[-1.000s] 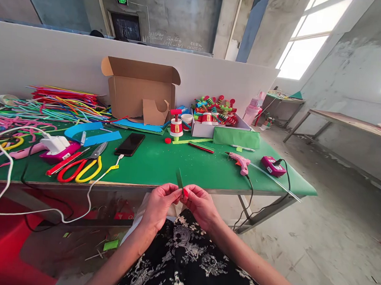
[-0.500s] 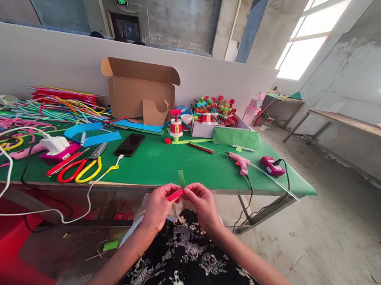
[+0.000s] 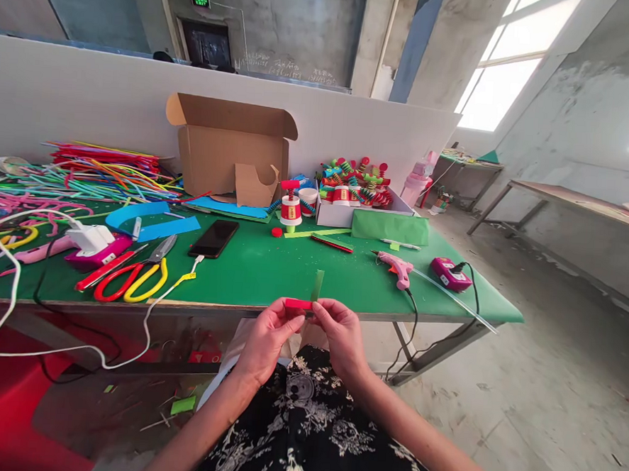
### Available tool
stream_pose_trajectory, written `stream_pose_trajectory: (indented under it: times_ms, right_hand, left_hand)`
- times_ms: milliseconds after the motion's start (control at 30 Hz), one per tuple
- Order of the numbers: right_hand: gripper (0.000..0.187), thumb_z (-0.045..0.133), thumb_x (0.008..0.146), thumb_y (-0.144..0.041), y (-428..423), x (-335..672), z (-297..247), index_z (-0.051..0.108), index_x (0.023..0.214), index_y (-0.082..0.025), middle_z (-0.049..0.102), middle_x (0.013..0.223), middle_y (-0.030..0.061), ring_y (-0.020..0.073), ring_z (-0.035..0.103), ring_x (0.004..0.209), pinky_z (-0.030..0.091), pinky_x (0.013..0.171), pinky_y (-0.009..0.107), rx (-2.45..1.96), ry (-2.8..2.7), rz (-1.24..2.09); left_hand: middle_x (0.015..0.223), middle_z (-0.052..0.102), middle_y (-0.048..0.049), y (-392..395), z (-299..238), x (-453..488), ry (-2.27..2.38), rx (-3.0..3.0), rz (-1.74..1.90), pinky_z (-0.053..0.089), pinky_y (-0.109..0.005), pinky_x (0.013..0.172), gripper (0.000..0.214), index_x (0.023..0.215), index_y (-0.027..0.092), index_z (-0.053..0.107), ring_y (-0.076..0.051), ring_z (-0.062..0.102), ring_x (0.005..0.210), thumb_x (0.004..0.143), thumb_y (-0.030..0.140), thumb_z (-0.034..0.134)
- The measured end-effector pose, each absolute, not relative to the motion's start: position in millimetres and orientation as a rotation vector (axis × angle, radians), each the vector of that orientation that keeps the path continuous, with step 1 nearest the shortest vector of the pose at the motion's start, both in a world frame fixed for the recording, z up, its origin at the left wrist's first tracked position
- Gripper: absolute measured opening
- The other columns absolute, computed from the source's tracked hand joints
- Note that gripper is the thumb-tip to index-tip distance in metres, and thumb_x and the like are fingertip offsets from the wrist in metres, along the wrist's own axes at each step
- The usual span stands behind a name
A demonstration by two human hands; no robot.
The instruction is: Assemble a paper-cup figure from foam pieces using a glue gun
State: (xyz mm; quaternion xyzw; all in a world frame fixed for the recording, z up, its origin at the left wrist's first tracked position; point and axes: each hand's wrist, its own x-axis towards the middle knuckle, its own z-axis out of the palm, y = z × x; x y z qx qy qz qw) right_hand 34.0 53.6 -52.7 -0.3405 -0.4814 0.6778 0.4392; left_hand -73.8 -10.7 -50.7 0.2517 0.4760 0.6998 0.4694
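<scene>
Just in front of the green table's (image 3: 269, 272) near edge, over my lap, my left hand (image 3: 266, 340) and my right hand (image 3: 341, 334) meet. Both pinch the same small piece: a short red paper strip (image 3: 297, 304) lying level between the fingertips, joined to a green paper strip (image 3: 317, 285) that stands up from my right fingers. On the table stand a finished red and white paper-cup figure (image 3: 291, 210) and a white box of similar figures (image 3: 352, 192).
Red and yellow scissors (image 3: 131, 278), a black phone (image 3: 215, 238), a pink glue gun (image 3: 396, 267) with its cable, a pink charger (image 3: 451, 274), an open cardboard box (image 3: 233, 149), blue and green paper sheets and a heap of coloured pipe cleaners (image 3: 78, 171) lie on the table. A white cable hangs off the left edge.
The strips have turned in my fingers: the red strip, barely showing a second ago, now lies level between both hands, and the green strip has shifted right and stands more upright.
</scene>
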Motion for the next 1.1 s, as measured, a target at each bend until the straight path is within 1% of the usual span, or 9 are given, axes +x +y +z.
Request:
stream_pose_trajectory:
  times_ms: [67,167,267,433,533,633,767,933,1100]
  right_hand:
    - [0.021,0.081,0.065,-0.042,51.9,33.0,-54.0,0.072,0.069,-0.024,0.069,0.067,-0.0008,0.0153,0.059,0.061,0.049,0.064,0.028,-0.819,-1.201,1.698]
    - [0.022,0.081,0.065,-0.043,49.1,32.3,-57.0,0.072,0.069,-0.023,0.068,0.065,-0.0009,0.0155,0.060,0.063,0.049,0.066,0.029,-0.783,-1.215,1.731]
    - [0.023,0.081,0.065,-0.043,48.3,33.2,-58.0,0.072,0.070,-0.022,0.068,0.065,-0.0010,0.0155,0.060,0.064,0.049,0.068,0.029,-0.782,-1.244,1.780]
    - [0.026,0.084,0.062,-0.043,49.6,35.1,-56.3,0.070,0.068,-0.022,0.067,0.064,-0.0015,0.0147,0.059,0.062,0.048,0.067,0.028,-0.792,-1.292,1.808]
    - [0.026,0.084,0.063,-0.043,49.9,35.6,-55.8,0.069,0.065,-0.023,0.065,0.063,-0.0017,0.0143,0.058,0.062,0.047,0.066,0.028,-0.785,-1.290,1.795]
    - [0.025,0.083,0.064,-0.044,50.2,35.8,-54.2,0.070,0.067,-0.023,0.066,0.065,-0.0017,0.0138,0.058,0.062,0.048,0.068,0.028,-0.772,-1.305,1.834]
    - [0.030,0.086,0.060,-0.044,51.2,35.4,-51.5,0.071,0.073,-0.022,0.068,0.070,-0.0015,0.0134,0.059,0.063,0.048,0.068,0.028,-0.744,-1.301,1.908]
    - [0.028,0.084,0.062,-0.047,51.8,35.2,-53.3,0.069,0.065,-0.023,0.066,0.064,-0.0020,0.0144,0.059,0.062,0.047,0.066,0.029,-0.774,-1.312,1.833]
    - [0.026,0.083,0.063,-0.045,51.2,34.8,-55.3,0.068,0.065,-0.024,0.066,0.064,-0.0021,0.0153,0.060,0.061,0.049,0.067,0.030,-0.824,-1.250,1.779]
  left_hand:
    - [0.077,0.069,-0.0015,-8.8,-50.4,-69.8,1.175,0.596,1.752,0.044,-0.025,0.069,0.034,0.078,0.017,0.070,-0.014,0.058,0.072,0.055,0.035,0.086]
    - [0.067,0.066,-0.0003,-6.2,-51.7,-66.2,1.230,0.545,1.801,0.044,-0.026,0.068,0.033,0.069,0.016,0.068,-0.014,0.056,0.066,0.054,0.040,0.085]
    - [0.062,0.065,0.0001,-6.4,-52.9,-67.2,1.274,0.521,1.810,0.043,-0.025,0.065,0.034,0.067,0.016,0.068,-0.013,0.054,0.062,0.054,0.043,0.083]
    - [0.058,0.064,-0.0001,-9.7,-50.6,-70.3,1.385,0.577,1.793,0.042,-0.024,0.060,0.029,0.060,0.016,0.067,-0.012,0.053,0.058,0.053,0.041,0.081]
    - [0.058,0.065,-0.0004,-10.1,-49.3,-69.5,1.397,0.564,1.786,0.043,-0.024,0.059,0.028,0.060,0.016,0.068,-0.012,0.054,0.057,0.052,0.040,0.080]
    - [0.056,0.065,0.0000,-9.3,-49.0,-69.3,1.403,0.571,1.804,0.043,-0.024,0.059,0.027,0.059,0.016,0.068,-0.012,0.053,0.056,0.054,0.040,0.079]
    - [0.056,0.064,-0.0002,-8.7,-48.4,-71.0,1.414,0.585,1.826,0.044,-0.024,0.059,0.028,0.057,0.017,0.067,-0.012,0.053,0.057,0.054,0.041,0.079]
    - [0.056,0.063,0.0004,-9.2,-49.6,-71.0,1.385,0.583,1.794,0.042,-0.024,0.058,0.031,0.058,0.016,0.066,-0.012,0.052,0.057,0.052,0.043,0.081]
    - [0.065,0.065,-0.0005,-9.3,-51.3,-71.3,1.267,0.530,1.802,0.043,-0.024,0.061,0.034,0.068,0.016,0.068,-0.012,0.052,0.060,0.057,0.045,0.082]
